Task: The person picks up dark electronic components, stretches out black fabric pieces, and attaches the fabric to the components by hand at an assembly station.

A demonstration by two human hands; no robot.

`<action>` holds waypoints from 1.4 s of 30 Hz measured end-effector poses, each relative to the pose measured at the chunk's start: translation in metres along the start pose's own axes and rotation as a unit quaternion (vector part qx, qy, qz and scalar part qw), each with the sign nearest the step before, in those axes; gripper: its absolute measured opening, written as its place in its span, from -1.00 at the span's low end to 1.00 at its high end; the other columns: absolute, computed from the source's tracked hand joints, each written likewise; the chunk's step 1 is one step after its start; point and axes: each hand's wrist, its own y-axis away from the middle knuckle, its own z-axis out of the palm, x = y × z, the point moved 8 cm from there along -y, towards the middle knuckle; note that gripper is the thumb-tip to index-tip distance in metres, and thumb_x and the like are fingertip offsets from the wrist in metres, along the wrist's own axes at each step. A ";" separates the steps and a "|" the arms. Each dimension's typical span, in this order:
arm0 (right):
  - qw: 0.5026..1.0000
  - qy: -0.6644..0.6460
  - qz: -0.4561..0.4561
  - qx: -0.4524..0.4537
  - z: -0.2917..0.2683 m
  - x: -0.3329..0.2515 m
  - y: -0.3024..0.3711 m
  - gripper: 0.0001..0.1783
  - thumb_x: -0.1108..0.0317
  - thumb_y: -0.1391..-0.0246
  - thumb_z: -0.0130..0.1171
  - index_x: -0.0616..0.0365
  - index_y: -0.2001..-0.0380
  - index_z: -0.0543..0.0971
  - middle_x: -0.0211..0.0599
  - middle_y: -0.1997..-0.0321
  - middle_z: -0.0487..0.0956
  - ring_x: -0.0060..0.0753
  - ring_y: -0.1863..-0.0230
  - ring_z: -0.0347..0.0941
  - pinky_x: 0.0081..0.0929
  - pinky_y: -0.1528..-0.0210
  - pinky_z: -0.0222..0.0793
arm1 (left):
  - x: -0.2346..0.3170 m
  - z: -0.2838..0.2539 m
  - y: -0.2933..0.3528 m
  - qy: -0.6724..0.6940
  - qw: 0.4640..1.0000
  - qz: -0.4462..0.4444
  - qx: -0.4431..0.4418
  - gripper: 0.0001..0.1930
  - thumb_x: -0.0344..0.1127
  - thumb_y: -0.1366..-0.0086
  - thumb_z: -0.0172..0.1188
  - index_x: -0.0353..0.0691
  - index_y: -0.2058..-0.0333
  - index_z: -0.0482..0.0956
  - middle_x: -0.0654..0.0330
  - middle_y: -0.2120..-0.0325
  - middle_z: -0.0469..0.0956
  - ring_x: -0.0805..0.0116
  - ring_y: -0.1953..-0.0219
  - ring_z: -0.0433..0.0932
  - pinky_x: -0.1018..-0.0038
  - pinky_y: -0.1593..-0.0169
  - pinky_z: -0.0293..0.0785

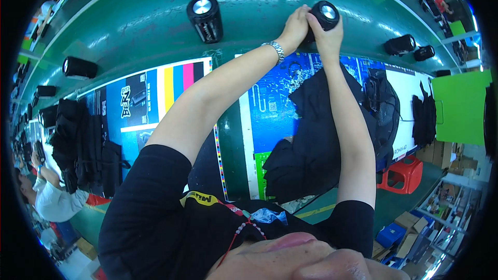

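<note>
Both my arms reach to the far side of a green conveyor belt (259, 0). A black cylindrical speaker (326, 21) with a shiny silver round end stands tilted between my hands. My left hand (295, 27), with a metal watch band at its wrist, presses on the speaker's left side. My right hand (330, 39) wraps round its near and right side, thumb at the front. To the left, another black speaker (206, 23) stands on the belt, apart from my hands.
More speakers lie on the belt, one at the left (80, 67) and one at the right (400, 45). Printed sheets (270, 93) cover the near bench, with black fabric pieces (316, 135) on them. A red stool (402, 176) stands at right. A co-worker (54, 197) sits at left.
</note>
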 end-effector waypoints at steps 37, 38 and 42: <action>0.957 -0.068 -0.108 -0.260 0.188 -0.220 0.201 -0.59 0.41 0.00 0.28 0.26 0.07 0.45 -0.16 0.00 0.48 -0.26 -0.06 0.41 -0.40 -0.15 0.24 | 0.273 -0.459 0.302 -0.496 0.829 0.146 0.214 -0.90 -0.52 -0.13 0.21 -0.40 0.36 0.55 0.12 0.35 0.49 0.30 0.33 0.50 0.50 0.23 0.42; 0.955 -0.078 -0.060 -0.281 0.196 -0.218 0.211 -0.57 0.40 0.02 0.29 0.24 0.05 0.46 -0.19 0.00 0.48 -0.27 -0.06 0.40 -0.40 -0.14 0.25 | 0.275 -0.450 0.294 -0.459 0.846 0.175 0.208 -0.90 -0.51 -0.15 0.21 -0.41 0.35 0.55 0.13 0.34 0.50 0.33 0.30 0.51 0.55 0.21 0.40; 0.880 -0.278 0.087 -0.375 0.239 -0.207 0.244 -0.40 0.27 -0.02 0.30 0.25 -0.10 0.35 -0.18 -0.13 0.42 -0.35 -0.09 0.37 -0.43 -0.11 0.27 | 0.266 -0.404 0.253 -0.295 0.935 0.138 0.142 -0.89 -0.47 -0.24 0.15 -0.40 0.30 0.54 0.24 0.31 0.56 0.51 0.26 0.49 0.60 0.19 0.40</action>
